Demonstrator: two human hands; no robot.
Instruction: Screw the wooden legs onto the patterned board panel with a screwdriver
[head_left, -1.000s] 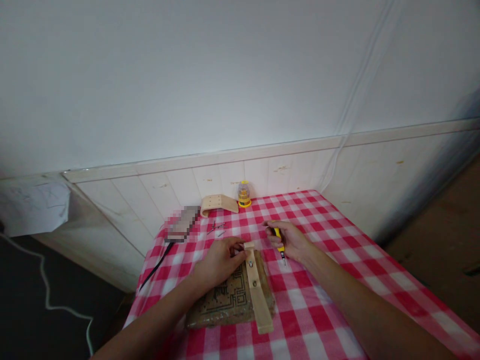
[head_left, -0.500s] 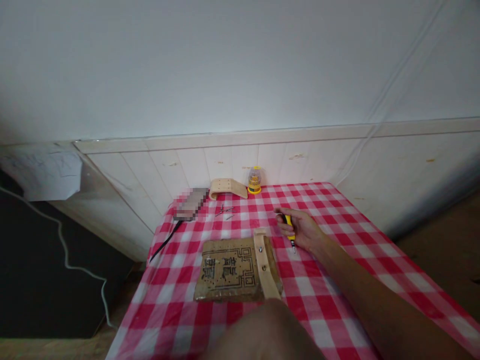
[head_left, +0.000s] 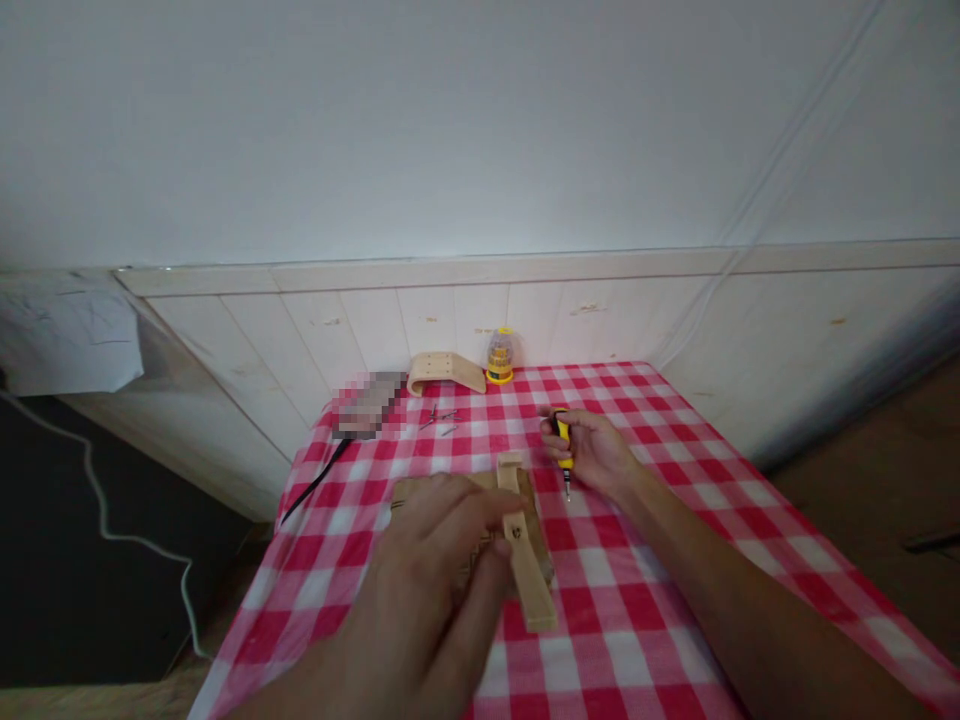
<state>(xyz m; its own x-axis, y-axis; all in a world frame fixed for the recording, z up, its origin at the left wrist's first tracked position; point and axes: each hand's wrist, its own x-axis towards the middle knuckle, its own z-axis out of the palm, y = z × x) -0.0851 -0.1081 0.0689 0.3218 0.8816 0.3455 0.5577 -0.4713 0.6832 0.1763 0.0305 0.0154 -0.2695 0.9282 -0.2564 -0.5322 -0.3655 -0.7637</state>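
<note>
Heads up on a few spots where this could go sideways for you. The wooden strip (head_left: 532, 590) sits along the right part of the brown slab (head_left: 541, 535), its near end poking out past the slab's edge, and I can't see anything clamping it. I'd guess a sideways nudge from your left hand (head_left: 427, 575) could slide or twist it. Push on the overhanging near end and it might tip, too. Your view of the far part of the strip is also blocked by your own index finger, so misjudging what's under there is a real risk. And that screwdriver (head_left: 564, 445) points its bit down at the cloth on the worktop (head_left: 637, 640); drop your wrist carelessly and I reckon it snags or scratches.

As for where stuff is: the strip is right at your left fingertips. Thumb and index are spread apart, index over the strip, thumb by its left edge, just short of the small metal fitting (head_left: 516, 533). Nothing shows between them, and I can't tell if they're actually touching wood. Your right hand (head_left: 592, 450) has its fingers curled round the screwdriver handle, off to the right of the strip and well clear of it. Loose screws (head_left: 446, 416) lie farther back, out of reach of both hands' fingers.
</note>
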